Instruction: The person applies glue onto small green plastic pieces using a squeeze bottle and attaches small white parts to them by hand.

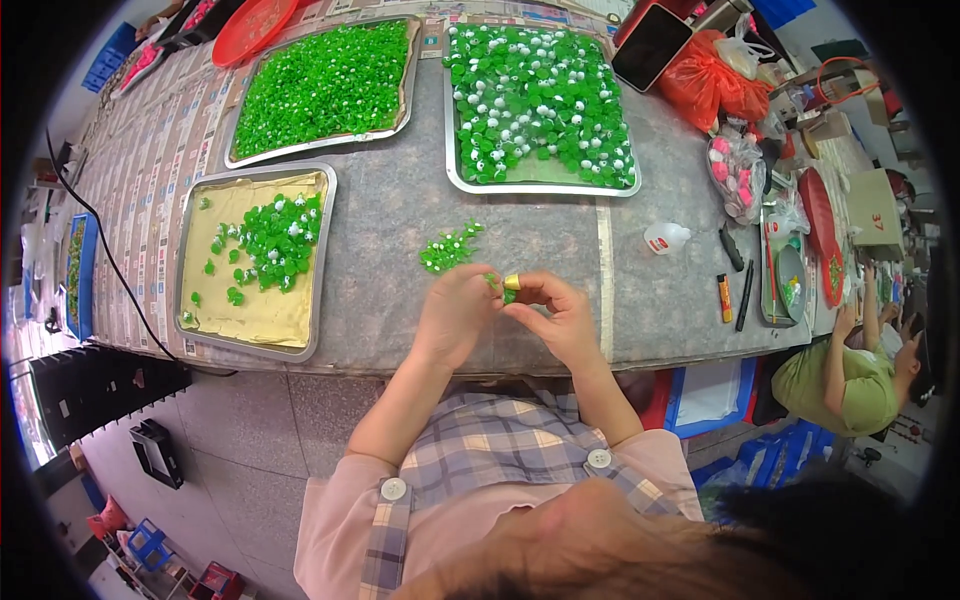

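Observation:
My left hand (450, 312) and my right hand (556, 318) meet above the near edge of the grey-covered table. Between their fingertips is a small green plastic piece (510, 296), mostly hidden by the fingers. A yellow band (513, 282) wraps the tip of a right-hand finger. Both hands have their fingers pinched together. Just beyond them lies a small heap of green pieces with white dots (450, 247). To the left, a metal tray lined with yellowish paper (250, 330) holds a loose cluster of green and white pieces (285, 240).
Two metal trays full of green pieces (325, 85) and green-and-white pieces (540, 105) stand at the back. On the right lie a small white bottle (666, 238), an orange-labelled stick (725, 298), a black pen (745, 302) and a red bag (700, 80). Another person (850, 385) sits at the far right.

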Available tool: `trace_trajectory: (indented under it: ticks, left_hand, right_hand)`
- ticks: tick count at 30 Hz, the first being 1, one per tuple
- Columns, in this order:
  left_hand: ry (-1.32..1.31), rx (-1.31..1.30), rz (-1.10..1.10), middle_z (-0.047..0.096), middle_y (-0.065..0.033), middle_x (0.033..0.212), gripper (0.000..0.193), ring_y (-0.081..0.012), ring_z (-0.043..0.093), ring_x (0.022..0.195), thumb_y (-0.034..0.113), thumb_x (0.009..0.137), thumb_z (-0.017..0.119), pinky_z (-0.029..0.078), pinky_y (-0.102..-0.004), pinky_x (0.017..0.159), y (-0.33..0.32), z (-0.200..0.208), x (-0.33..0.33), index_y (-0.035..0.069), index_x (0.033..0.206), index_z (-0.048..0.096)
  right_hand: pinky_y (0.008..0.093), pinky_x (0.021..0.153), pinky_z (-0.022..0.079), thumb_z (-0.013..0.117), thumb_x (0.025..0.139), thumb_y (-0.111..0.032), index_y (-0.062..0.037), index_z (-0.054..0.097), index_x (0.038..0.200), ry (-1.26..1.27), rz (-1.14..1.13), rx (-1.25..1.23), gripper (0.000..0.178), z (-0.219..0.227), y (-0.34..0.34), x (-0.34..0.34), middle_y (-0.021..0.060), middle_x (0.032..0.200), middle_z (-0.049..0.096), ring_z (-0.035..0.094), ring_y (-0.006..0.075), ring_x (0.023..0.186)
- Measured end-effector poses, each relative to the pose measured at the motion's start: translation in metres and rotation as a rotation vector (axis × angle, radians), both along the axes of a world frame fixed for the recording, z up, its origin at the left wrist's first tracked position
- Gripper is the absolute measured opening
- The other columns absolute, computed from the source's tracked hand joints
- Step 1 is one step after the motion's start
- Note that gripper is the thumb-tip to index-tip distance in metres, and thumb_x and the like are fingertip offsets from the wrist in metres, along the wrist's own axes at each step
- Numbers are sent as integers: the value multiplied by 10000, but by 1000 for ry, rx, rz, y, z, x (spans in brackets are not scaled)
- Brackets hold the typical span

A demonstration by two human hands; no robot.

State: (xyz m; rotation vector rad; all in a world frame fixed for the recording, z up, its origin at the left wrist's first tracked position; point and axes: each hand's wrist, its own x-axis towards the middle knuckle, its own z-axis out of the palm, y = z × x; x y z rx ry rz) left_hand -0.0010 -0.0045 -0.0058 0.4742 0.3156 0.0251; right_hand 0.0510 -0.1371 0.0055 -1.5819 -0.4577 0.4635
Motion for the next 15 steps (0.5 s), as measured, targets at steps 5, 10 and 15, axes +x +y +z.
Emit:
trace_trajectory:
  ticks: [5, 10, 15]
  left_hand:
    - [95, -26, 42, 514, -64, 737, 124, -157, 507, 673, 16, 738, 472, 435, -254, 614, -2, 7, 1, 21, 858, 507]
    - [109, 56, 33, 519, -71, 736, 123, -160, 511, 674, 8, 743, 465, 441, -261, 624, -1, 3, -2, 14, 859, 506]
    - [149, 192, 8, 535, -91, 778, 123, -156, 519, 687, 18, 749, 475, 450, -264, 632, -1, 3, -3, -15, 865, 501]
  right_hand:
    - [211, 628, 430, 603, 670, -38, -14, 547, 871, 38, -30, 9, 210, -4, -1, -2, 55, 759, 575, 560, 115, 717]
    - [214, 671, 430, 570, 682, 38, 15, 549, 881, 307, -92, 232, 202, 5, 0, 5, 72, 828, 559, 538, 123, 770]
    - [221, 671, 433, 589, 674, 17, 14, 552, 868, 238, -105, 196, 197, 6, 3, 4, 68, 830, 563, 539, 121, 763]
